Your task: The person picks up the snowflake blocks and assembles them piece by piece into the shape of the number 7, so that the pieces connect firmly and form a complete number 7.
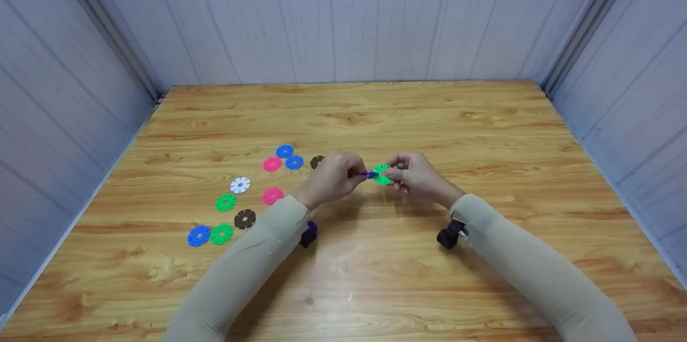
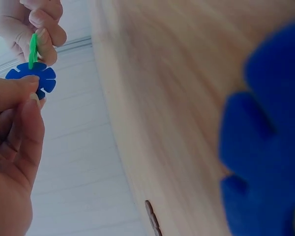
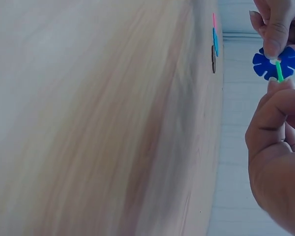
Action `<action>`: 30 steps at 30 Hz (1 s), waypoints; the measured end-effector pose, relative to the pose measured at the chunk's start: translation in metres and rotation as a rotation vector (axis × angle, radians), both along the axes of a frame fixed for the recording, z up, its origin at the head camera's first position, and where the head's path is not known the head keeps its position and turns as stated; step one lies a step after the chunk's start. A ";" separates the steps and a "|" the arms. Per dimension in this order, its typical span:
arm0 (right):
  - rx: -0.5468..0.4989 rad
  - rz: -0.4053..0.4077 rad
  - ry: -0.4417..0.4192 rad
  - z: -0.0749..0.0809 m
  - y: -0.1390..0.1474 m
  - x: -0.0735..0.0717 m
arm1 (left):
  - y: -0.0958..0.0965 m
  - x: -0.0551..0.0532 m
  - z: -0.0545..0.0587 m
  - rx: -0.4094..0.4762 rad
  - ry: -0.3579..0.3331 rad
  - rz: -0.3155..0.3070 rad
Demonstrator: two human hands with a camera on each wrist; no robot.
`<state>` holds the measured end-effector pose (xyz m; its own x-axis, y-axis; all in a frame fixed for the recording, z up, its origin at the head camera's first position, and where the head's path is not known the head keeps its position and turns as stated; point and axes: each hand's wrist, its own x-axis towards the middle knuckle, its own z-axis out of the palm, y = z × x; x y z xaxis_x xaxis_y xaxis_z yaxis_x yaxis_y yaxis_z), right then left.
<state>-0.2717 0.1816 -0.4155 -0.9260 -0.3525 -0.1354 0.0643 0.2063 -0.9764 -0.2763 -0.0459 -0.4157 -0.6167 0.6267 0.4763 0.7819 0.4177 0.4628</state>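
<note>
In the head view, both hands meet above the middle of the table. The left hand (image 1: 337, 176) pinches a blue notched plastic disc (image 2: 48, 73) between thumb and fingers. A green notched disc (image 1: 381, 175) is pinched by the right hand (image 1: 421, 178). Seen from the left wrist, the green disc stands edge-on, crosswise to the blue one, its lower end at the blue disc's rim. From the right wrist, the green edge overlaps the blue disc near its centre hole. Fingers hide part of both discs.
Left of the hands, several loose discs lie on the wooden table (image 1: 343, 122): blue (image 1: 199, 235), green (image 1: 226, 202), pink (image 1: 272, 164), white (image 1: 240, 185) and brown (image 1: 245, 219). A large blurred blue notched shape (image 2: 278, 137) fills the left wrist view's right side. Panelled walls (image 1: 354, 20) enclose the table.
</note>
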 end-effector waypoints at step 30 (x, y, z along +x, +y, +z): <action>-0.058 -0.048 -0.003 0.000 0.014 -0.003 | -0.038 -0.013 0.015 -0.105 -0.177 0.184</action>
